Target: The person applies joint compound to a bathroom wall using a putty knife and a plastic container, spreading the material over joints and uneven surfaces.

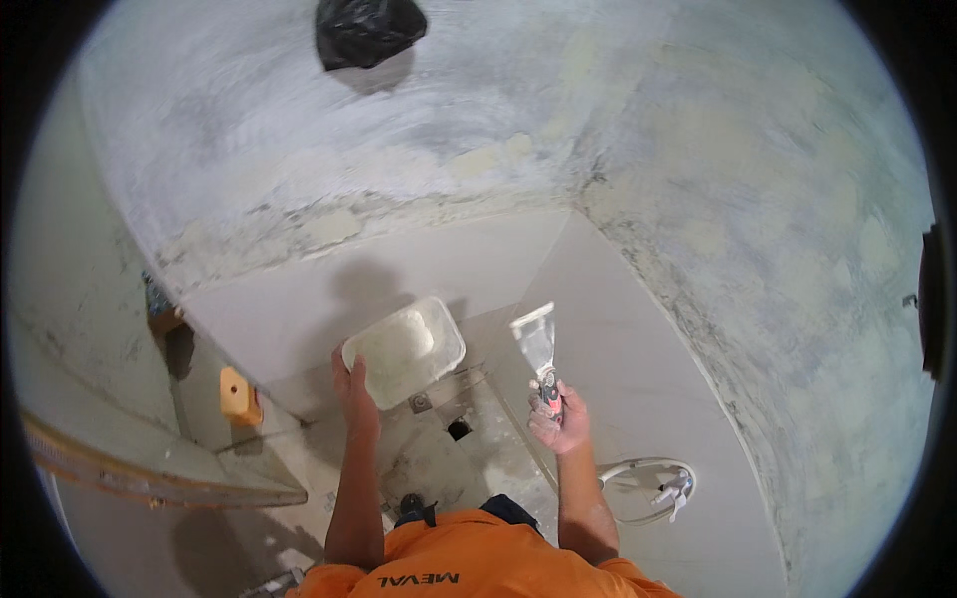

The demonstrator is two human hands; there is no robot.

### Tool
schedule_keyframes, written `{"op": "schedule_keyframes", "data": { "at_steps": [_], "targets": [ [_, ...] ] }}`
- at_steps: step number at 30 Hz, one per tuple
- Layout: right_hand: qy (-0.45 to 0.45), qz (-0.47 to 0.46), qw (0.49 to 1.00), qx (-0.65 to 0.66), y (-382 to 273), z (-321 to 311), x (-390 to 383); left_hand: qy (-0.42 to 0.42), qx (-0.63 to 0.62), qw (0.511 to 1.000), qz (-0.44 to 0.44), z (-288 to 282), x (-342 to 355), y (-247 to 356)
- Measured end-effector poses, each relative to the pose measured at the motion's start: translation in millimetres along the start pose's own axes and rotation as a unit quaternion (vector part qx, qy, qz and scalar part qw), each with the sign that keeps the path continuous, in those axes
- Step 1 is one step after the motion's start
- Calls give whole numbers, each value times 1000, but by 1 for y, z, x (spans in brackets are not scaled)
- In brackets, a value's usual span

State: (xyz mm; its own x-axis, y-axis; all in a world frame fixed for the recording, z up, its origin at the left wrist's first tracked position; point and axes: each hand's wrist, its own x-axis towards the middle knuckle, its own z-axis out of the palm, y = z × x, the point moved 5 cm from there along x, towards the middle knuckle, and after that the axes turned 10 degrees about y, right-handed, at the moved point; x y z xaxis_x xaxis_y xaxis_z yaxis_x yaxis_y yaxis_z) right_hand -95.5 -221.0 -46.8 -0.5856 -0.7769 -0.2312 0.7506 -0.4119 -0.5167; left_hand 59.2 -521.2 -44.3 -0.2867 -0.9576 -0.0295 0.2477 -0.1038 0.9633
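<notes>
My left hand (351, 384) grips the left edge of a whitish rectangular plastic tub (384, 371), thumb over the rim. The tub is tilted, and pale filler shows inside it. In my right hand (561, 419) is a putty knife (538, 344), its black and red handle wrapped by my fingers. The wide blade points up and away, with white paste along its edge. Tub and knife are apart, the knife to the right of the tub. Dust or paste whitens the fingers of my right hand.
Ahead, the patched grey wall (478, 130) meets white tiles below. A black plastic bag (369, 32) hangs at the top. Dusty floor has a square dark hole (459, 429). A yellow-orange block (239, 397) stands left; a white hose (648, 463) lies right.
</notes>
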Motion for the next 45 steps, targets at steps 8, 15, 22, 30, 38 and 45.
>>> {"op": "schedule_keyframes", "data": {
  "at_steps": [8, 15, 22, 30, 38, 45],
  "targets": [
    [14, -220, 958, 184, -76, 35, 11, -124, -26, 986, -109, 57, 11, -20],
    [47, -167, 973, 155, -90, 8, 66, -157, -46, 980, -111, 113, 32, 10],
    [222, -196, 954, -49, -136, -3, 163, -246, -36, 968, -40, 154, 78, 39],
    [337, -311, 854, -247, -240, -12, 296, -102, -37, 993, -45, 164, 93, 46],
    [252, -218, 860, -387, -259, 6, 356, -102, 27, 993, -46, 160, 115, 17],
    [189, -138, 846, -478, -192, 30, 280, -111, 44, 988, -98, 182, 136, 24]
  ]
}}
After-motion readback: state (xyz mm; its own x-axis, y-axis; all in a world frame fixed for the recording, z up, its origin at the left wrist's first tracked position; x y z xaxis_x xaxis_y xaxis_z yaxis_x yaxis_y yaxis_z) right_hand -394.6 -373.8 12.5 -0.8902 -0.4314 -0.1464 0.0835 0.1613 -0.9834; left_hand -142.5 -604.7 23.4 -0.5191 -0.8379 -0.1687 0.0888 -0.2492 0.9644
